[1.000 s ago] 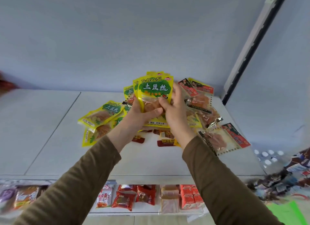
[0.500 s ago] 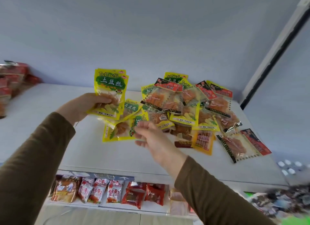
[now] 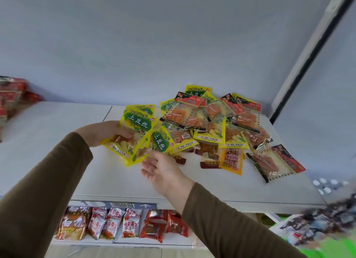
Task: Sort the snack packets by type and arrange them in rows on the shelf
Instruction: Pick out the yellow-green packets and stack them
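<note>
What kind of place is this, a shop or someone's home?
Most likely a small shop. A white shelf carries a heap of snack packets, a lower shelf holds more packets in a row, and the left hand grips a yellow stack.

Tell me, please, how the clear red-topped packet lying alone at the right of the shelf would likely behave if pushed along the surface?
The clear red-topped plastic packet lies flat on the smooth white shelf, so it would probably slide rather than roll or tip. Its thin, glossy film looks floppy and slippery, so it may buckle at the edge. It seems light for its size.
</note>
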Motion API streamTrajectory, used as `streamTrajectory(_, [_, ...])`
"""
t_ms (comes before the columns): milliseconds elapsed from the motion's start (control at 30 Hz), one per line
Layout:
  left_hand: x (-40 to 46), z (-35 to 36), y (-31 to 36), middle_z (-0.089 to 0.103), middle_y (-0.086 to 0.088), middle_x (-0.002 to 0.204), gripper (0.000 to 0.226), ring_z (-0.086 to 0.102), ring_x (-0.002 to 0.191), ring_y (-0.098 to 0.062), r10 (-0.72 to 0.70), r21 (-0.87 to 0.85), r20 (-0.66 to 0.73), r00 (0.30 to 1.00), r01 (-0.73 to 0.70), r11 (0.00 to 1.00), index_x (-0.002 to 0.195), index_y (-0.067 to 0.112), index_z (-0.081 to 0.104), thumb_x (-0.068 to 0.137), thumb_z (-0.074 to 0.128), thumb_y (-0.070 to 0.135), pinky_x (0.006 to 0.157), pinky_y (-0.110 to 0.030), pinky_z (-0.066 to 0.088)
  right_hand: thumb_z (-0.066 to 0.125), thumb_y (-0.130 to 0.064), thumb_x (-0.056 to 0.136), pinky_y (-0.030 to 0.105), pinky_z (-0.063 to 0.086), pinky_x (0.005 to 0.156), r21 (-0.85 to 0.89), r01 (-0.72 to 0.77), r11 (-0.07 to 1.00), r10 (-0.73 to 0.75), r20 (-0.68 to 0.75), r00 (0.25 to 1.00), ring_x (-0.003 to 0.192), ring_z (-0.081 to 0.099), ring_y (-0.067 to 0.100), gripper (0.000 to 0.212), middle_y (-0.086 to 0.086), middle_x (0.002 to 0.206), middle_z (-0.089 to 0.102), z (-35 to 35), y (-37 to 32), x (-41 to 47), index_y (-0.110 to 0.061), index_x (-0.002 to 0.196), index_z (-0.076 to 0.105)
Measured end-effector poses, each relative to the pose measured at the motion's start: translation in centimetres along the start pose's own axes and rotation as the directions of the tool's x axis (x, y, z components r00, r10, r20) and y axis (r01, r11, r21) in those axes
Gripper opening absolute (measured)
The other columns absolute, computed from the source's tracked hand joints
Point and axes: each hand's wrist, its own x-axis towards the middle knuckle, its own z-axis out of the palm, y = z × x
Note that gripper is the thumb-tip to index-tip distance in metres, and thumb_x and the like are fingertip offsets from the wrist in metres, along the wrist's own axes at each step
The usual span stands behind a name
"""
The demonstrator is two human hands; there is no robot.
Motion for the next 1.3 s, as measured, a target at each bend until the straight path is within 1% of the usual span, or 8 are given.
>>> streamTrajectory(167, [-1.3, 1.1, -1.7, 0.074, -0.021, 0.116, 0.053, 0.075, 0.093, -0.038, -0.011, -0.169, -0.128, 0.992, -0.011, 0.986, 0.132, 0.004, 0.055, 0.083, 0.071, -0.01, 0.082, -0.043, 0.063, 0.061, -0.011, 0.097, 0.026, 0.045, 0.067, -0.142, 0.081, 0.987, -0.088, -0.043, 0.995, 0.069, 0.049, 0.011, 0.009, -0.001, 0.079, 0.053, 1.2, -0.1, 1.3, -0.018, 0.091, 0.059])
streamTrajectory(300, [-2.9, 2.2, -2.0, 0.067, -0.037, 0.115, 0.03, 0.074, 0.078, -0.032, 0.065, -0.198, -0.053, 0.996, -0.075, 0.977, 0.116, -0.011, 0.066, 0.086, 0.062, -0.01, 0.073, -0.034, 0.064, 0.069, -0.024, 0.092, 0.025, 0.038, 0.072, -0.322, 0.209, 0.923, -0.229, -0.024, 0.973, 0.085, 0.054, 0.009, 0.022, -0.001, 0.1, 0.061, 1.7, 0.3, 1.0, -0.017, 0.109, 0.057])
streamTrajectory(433, [-4.1, 3.4, -2.1, 0.07, -0.029, 0.113, 0.051, 0.073, 0.091, -0.033, 0.166, -0.31, -0.022, 0.986, -0.164, 0.936, 0.126, -0.006, 0.06, 0.077, 0.072, -0.004, 0.078, -0.038, 0.062, 0.08, -0.037, 0.084, 0.029, 0.043, 0.077, -0.351, 0.333, 0.875, -0.344, 0.033, 0.938, 0.103, 0.061, 0.012, 0.047, -0.002, 0.115, 0.062, 1.5, 0.7, 0.9, -0.024, 0.117, 0.049])
streamTrajectory(633, [-5.0, 6.7, -1.5, 0.072, -0.014, 0.116, 0.055, 0.072, 0.091, -0.025, 0.281, -0.435, -0.125, 0.951, -0.307, 0.847, 0.134, 0.019, 0.059, 0.083, 0.075, 0.005, 0.074, -0.036, 0.062, 0.083, -0.021, 0.084, 0.001, 0.047, 0.063, -0.266, 0.549, 0.792, -0.515, 0.193, 0.835, 0.084, 0.064, -0.02, 0.05, -0.038, 0.092, 0.068, 0.5, -0.5, 1.6, -0.037, 0.114, 0.046])
streamTrajectory(800, [-5.4, 8.2, -1.2, 0.064, -0.016, 0.138, 0.071, 0.067, 0.118, -0.037, 0.273, -0.55, -0.19, 0.943, -0.333, 0.766, 0.148, 0.015, 0.043, 0.084, 0.073, 0.02, 0.088, -0.05, 0.06, 0.078, -0.018, 0.088, 0.023, 0.059, 0.076, -0.258, 0.609, 0.75, -0.552, 0.262, 0.792, 0.098, 0.074, 0.012, 0.038, -0.006, 0.109, 0.077, 0.1, -2.0, 1.6, -0.022, 0.123, 0.065])
streamTrajectory(1000, [-6.0, 10.8, -0.5, 0.067, -0.019, 0.133, 0.069, 0.07, 0.114, -0.035, 0.247, -0.591, -0.035, 0.968, -0.219, 0.776, 0.135, 0.012, 0.063, 0.079, 0.082, 0.048, 0.085, -0.043, 0.062, 0.076, -0.042, 0.088, 0.035, 0.057, 0.093, -0.446, 0.574, 0.686, -0.523, 0.246, 0.816, 0.111, 0.069, 0.013, 0.05, -0.003, 0.123, 0.071, -0.6, -3.0, 1.5, -0.024, 0.131, 0.058])
streamTrajectory(1133, [-5.3, 12.9, 0.1, 0.074, -0.022, 0.115, 0.05, 0.076, 0.091, -0.032, 0.172, -0.685, -0.172, 0.97, -0.243, 0.687, 0.131, -0.001, 0.064, 0.088, 0.07, 0.022, 0.079, -0.044, 0.064, 0.041, -0.063, 0.1, 0.048, 0.029, 0.119, -0.674, 0.508, 0.536, -0.498, 0.234, 0.835, 0.145, 0.034, 0.023, 0.069, 0.006, 0.155, 0.038, -1.7, -4.4, 0.9, -0.014, 0.148, 0.042])
streamTrajectory(1300, [-4.7, 14.2, 0.5, 0.077, -0.017, 0.105, 0.041, 0.077, 0.082, -0.028, 0.154, -0.696, -0.183, 0.971, -0.238, 0.677, 0.115, 0.007, 0.073, 0.078, 0.078, 0.022, 0.074, -0.042, 0.065, 0.045, -0.067, 0.094, 0.04, 0.03, 0.117, -0.876, 0.481, 0.041, -0.723, 0.306, 0.62, 0.137, 0.036, 0.018, 0.067, 0.001, 0.145, 0.046, -7.8, -8.3, 0.1, -0.019, 0.14, 0.049])
